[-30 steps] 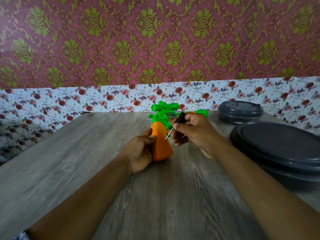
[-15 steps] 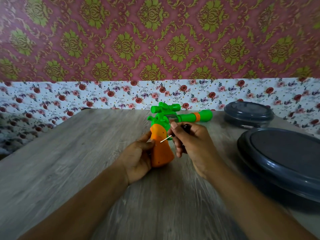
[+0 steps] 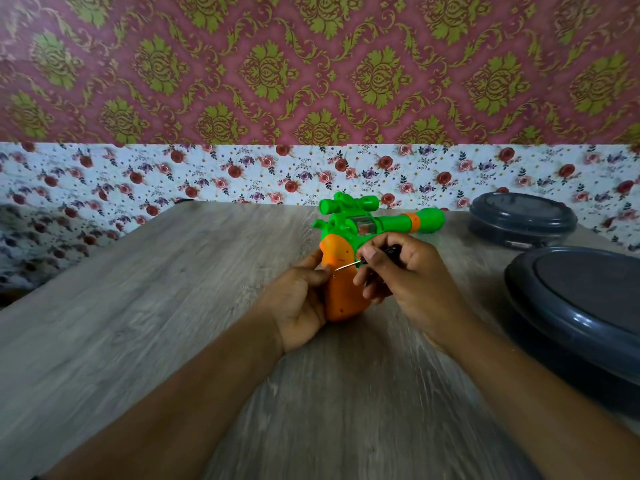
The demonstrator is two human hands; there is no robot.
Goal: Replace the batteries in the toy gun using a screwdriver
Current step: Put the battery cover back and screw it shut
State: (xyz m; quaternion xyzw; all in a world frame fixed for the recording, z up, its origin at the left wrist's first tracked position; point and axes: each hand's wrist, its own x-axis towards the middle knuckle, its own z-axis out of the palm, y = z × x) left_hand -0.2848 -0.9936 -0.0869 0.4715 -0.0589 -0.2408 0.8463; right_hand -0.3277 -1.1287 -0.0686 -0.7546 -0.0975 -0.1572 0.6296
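Grey wood-grain table (image 3: 138, 323), my left hand (image 3: 301, 299) gripping toy gun (image 3: 341, 289) by its orange grip, my right hand (image 3: 408, 275) pinching screwdriver (image 3: 349, 265), tip at grip.

The green-and-orange plastic toy gun (image 3: 341, 271) is stood on the grey wood-grain table (image 3: 138, 306). Two dark round lidded containers (image 3: 519, 216) (image 3: 585, 306) are placed to its right, one behind the other.
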